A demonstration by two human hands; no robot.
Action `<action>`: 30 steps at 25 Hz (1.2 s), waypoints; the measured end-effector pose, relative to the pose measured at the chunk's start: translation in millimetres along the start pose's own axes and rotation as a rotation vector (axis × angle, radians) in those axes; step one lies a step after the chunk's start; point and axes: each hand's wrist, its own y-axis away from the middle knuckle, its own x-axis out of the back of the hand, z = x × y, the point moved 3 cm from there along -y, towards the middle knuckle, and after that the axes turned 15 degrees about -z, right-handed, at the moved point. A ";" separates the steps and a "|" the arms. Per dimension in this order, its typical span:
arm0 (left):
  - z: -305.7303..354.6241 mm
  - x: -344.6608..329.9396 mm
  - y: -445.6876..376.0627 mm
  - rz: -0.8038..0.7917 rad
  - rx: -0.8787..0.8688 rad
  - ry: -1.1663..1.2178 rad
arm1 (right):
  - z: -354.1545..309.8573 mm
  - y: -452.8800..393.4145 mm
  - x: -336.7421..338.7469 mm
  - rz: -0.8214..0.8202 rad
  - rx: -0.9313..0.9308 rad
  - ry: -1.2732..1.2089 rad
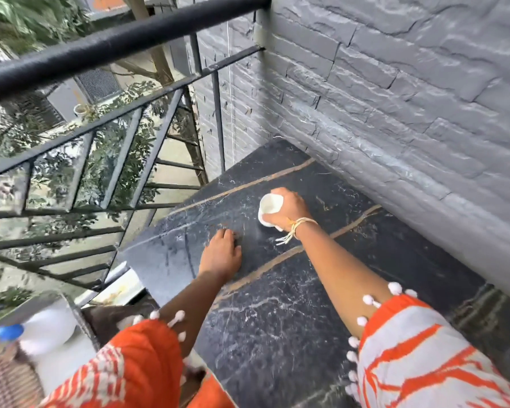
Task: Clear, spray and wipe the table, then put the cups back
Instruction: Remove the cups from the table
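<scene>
Holding a white cup (270,208) in my right hand (289,208), fingers clenched around its side, I have it tipped with its open mouth facing the railing (106,136), low over the dark marble table (292,304); whether it touches the top I cannot tell. My left hand (221,254) lies flat on the table, just on the railing side of the cup, fingers released and grasping nothing. The table sits wedged between the railing and a grey brick wall (395,98). No other cups are visible. I judge I am either lifting this cup off or setting it back. The risk: the stone looks slick, and a tilted cup set down carelessly could roll toward the railing's open bars and drop through.
</scene>
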 end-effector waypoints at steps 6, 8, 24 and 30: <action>-55.2 -48.4 139.1 0.044 0.011 0.102 | -15.6 129.1 -84.7 -0.130 0.052 0.106; -90.1 -62.2 191.2 0.052 0.039 0.053 | -36.3 163.6 -127.0 -0.198 0.095 0.096; -399.1 -134.2 479.4 0.030 0.649 0.295 | -196.2 307.7 -495.9 -0.592 0.375 0.190; -466.5 -143.3 506.1 -0.053 0.618 0.451 | -220.1 333.5 -574.2 -0.549 0.344 0.328</action>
